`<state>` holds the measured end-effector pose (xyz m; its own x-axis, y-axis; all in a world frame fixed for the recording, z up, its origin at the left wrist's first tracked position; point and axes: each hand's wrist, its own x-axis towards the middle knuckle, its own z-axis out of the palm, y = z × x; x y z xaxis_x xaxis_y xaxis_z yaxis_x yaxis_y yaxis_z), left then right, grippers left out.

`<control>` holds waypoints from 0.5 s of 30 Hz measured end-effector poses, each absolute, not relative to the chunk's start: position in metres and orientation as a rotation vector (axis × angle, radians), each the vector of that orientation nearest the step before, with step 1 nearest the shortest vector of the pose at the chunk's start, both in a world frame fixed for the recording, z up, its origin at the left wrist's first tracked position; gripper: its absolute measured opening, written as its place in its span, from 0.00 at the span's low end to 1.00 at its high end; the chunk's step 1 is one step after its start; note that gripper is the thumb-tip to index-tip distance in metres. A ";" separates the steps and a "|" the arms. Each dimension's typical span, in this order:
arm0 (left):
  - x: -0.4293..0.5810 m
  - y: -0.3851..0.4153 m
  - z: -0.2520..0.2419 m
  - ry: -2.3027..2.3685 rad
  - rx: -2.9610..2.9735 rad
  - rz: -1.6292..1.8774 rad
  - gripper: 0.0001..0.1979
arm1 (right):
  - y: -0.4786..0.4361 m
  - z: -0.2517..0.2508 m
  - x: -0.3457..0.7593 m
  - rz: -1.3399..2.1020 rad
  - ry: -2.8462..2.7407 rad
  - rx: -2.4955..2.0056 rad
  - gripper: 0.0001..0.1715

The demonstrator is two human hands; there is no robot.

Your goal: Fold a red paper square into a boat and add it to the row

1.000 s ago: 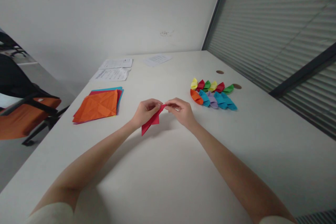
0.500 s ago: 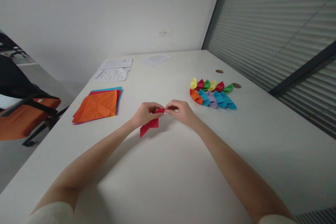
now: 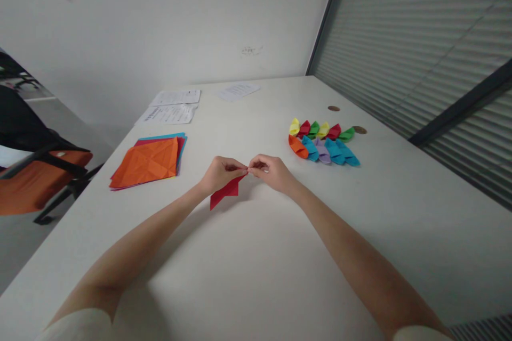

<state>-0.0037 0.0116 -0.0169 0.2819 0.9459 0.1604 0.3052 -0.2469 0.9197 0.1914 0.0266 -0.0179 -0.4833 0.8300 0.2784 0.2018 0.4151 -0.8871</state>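
A piece of folded red paper (image 3: 226, 192) is held a little above the white table, its pointed lower end hanging down to the left. My left hand (image 3: 222, 174) pinches its upper part between thumb and fingers, hiding some of the folds. Fingertip to fingertip with it, my right hand (image 3: 272, 171) is closed in a pinch on the paper's right tip, of which only a sliver of red shows. To the right lie folded paper boats (image 3: 322, 150) in several colours, tucked together in two rows.
On the left rests a stack of coloured paper sheets (image 3: 150, 161), a creased orange one on top. Printed sheets (image 3: 170, 113) and another printed page (image 3: 239, 91) lie farther back. Round brown discs (image 3: 359, 130) sit near the blinds (image 3: 420, 42). An orange chair (image 3: 44, 176) stands beyond the left edge.
Both hands have shifted slightly left with the red paper. Less red shows between the fingertips, and the paper's upper part has tilted; both pinches are kept.
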 end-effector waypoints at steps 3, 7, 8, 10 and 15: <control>-0.003 0.011 -0.015 1.159 1.734 1.001 0.13 | 0.027 -0.019 0.190 1.138 -1.873 -0.914 0.10; -0.001 0.009 -0.016 1.174 1.746 0.987 0.13 | 0.027 -0.019 0.191 1.106 -1.885 -0.954 0.11; -0.001 0.009 -0.017 1.171 1.736 0.987 0.13 | 0.027 -0.019 0.191 1.095 -1.887 -0.967 0.11; -0.001 0.009 -0.018 1.155 1.696 0.997 0.14 | 0.027 -0.019 0.191 1.068 -1.898 -0.988 0.12; -0.002 0.012 -0.020 1.090 1.586 0.965 0.22 | 0.032 -0.026 0.193 0.977 -1.920 -0.997 0.12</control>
<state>-0.0022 0.0118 -0.0196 0.2915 0.9524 0.0890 0.2035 -0.1527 0.9671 0.1927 0.0319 -0.0262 -0.4159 0.8701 0.2643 0.2982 0.4051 -0.8643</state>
